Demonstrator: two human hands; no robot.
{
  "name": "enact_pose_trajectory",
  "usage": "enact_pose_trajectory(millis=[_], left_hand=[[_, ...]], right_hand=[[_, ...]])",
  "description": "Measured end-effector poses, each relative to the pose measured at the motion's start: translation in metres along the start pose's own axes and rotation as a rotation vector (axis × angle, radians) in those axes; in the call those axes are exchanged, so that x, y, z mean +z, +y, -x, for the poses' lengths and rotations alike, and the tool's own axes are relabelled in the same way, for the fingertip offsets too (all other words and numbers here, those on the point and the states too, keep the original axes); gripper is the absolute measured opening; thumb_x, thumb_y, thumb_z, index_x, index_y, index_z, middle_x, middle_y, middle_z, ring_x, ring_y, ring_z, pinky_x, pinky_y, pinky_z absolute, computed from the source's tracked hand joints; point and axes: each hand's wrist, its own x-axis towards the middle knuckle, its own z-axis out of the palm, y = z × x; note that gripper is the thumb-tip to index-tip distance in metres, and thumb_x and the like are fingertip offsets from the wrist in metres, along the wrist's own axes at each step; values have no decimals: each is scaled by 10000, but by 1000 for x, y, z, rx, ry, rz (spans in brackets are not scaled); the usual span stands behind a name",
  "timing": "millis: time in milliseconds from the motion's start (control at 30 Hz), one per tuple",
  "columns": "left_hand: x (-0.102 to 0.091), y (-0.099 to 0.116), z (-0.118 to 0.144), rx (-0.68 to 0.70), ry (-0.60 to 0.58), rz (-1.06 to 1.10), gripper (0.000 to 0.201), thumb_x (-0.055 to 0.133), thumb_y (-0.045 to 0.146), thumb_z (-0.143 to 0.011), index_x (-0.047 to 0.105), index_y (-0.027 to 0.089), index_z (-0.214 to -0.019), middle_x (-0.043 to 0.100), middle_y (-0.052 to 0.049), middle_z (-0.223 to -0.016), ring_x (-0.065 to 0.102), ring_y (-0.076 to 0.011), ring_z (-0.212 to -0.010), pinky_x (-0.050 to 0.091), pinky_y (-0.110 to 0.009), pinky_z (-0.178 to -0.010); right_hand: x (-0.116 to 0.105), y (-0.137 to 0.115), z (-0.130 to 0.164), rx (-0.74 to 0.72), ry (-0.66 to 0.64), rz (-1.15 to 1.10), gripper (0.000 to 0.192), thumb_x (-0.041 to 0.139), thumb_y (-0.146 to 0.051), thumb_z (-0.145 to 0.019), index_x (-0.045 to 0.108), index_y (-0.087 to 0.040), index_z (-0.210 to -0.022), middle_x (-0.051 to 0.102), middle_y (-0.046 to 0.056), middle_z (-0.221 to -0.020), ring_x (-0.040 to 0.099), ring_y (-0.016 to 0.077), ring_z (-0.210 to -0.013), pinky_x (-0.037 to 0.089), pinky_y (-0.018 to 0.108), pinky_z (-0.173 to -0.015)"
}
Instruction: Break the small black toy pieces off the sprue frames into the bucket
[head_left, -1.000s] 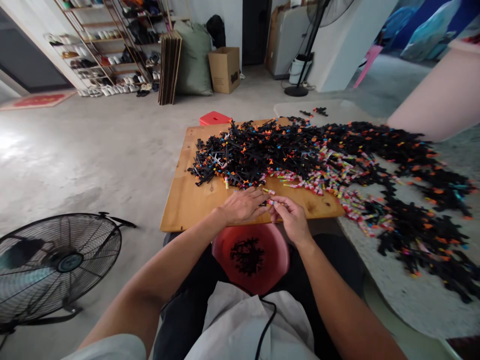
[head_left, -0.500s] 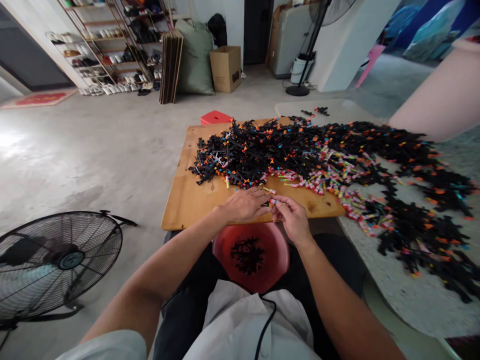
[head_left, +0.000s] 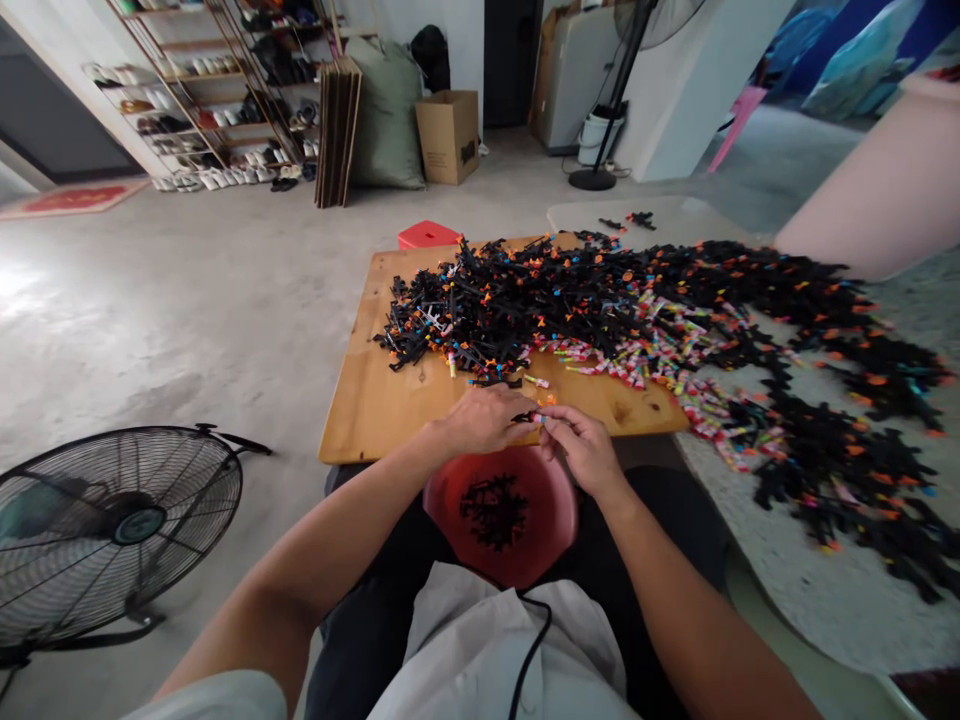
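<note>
Both hands meet at the near edge of the wooden tabletop (head_left: 375, 400), right above a red bowl (head_left: 450, 495) in the person's lap that has a clump of black plastic bits in it. The left hand (head_left: 480, 420) and right hand (head_left: 581, 450) are pinched together on one small black piece (head_left: 527, 417) with a coloured tip, fingertips of both closed on it, held just off the board. Right behind them is a huge pile of black parts (head_left: 525, 300) with orange and blue bits, spilling off to the right onto a pale speckled surface (head_left: 832, 600). A floor fan (head_left: 112, 525) sits on the concrete at far left.
</note>
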Motion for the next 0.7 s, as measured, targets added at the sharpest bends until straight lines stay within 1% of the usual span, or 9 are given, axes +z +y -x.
enact_pose_trajectory(millis=[100,167,267,333,433,500,567,633,700], left_hand=[[5,-6,10,-8,-84,129,407,687,555,-971,733,253,-1240,791,-46,-1033,740,-190,-897,560,-273,-787],[8,-19,12,-37,-82,181,436,724,546,-945,722,247,-1263,790,-42,-1044,737,-185,-897,572,-273,-797],[11,-46,7,-162,128,14,290,648,380,-1013,730,218,-1238,765,-78,-1100,706,-214,-998,578,-339,-903],[13,-63,-1,-233,266,-178,295,630,304,-1008,723,202,-1269,724,-121,-1190,658,-261,-1104,565,-404,-960],[18,-77,-13,-293,259,-331,464,705,377,-959,671,202,-1388,649,-156,-1304,607,-314,-1147,567,-430,-908],[21,-81,-19,-324,201,-360,535,721,442,-948,647,230,-1434,635,-149,-1287,606,-313,-1111,561,-406,-847],[23,-81,-23,-340,171,-378,503,689,434,-973,646,259,-1442,646,-130,-1205,615,-292,-1061,542,-373,-811],[24,-81,-25,-333,162,-400,468,656,407,-991,655,270,-1439,655,-115,-1115,623,-276,-1011,524,-358,-797],[23,-80,-26,-318,160,-417,465,654,392,-984,666,274,-1433,660,-107,-1061,629,-273,-977,514,-365,-804]], right_hand=[[-2,5,15,79,-122,101,316,675,-472,-941,719,-182,-1060,712,8,-713,655,158,-553,523,286,-577],[-4,12,25,143,-213,228,271,635,-426,-950,719,-187,-1045,726,12,-740,652,154,-550,511,276,-565],[-5,27,35,163,-370,483,197,639,-347,-921,757,-210,-1000,745,18,-771,653,153,-589,490,264,-574],[-5,34,36,173,-476,614,140,661,-303,-888,771,-228,-932,745,14,-747,657,160,-607,473,260,-575],[-6,28,27,225,-537,631,152,629,-306,-901,742,-228,-834,715,1,-678,643,165,-559,451,264,-545],[-7,13,12,181,-445,611,230,577,-341,-944,720,-223,-808,701,1,-660,640,171,-558,459,274,-561],[-11,-3,-10,57,-245,663,270,547,-369,-973,723,-222,-830,713,14,-687,658,187,-620,476,287,-615],[-17,-16,-36,-66,-16,787,257,540,-358,-984,750,-221,-925,760,46,-796,692,218,-736,501,311,-704],[-26,-24,-62,-132,150,957,258,537,-300,-984,765,-212,-1068,791,95,-977,716,256,-892,519,344,-819]])
